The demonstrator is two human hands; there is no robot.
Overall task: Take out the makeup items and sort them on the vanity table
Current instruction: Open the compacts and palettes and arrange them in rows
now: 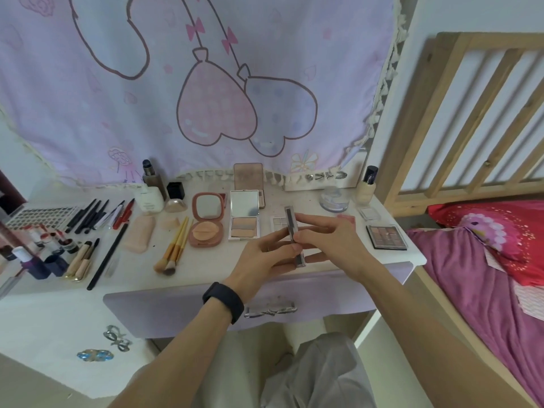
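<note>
The slim palette (290, 220) runs twelve-to-six above the counter (206, 269), pinched from both sides: left hand (262, 254) at its eight o'clock, right hand (332, 240) at three.

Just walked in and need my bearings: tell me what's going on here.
A person holds a slim palette over the vanity table, pinched between the left hand and right hand. Already laid out in groups on it are brushes, pencils, open compacts and an eyeshadow palette.
</note>
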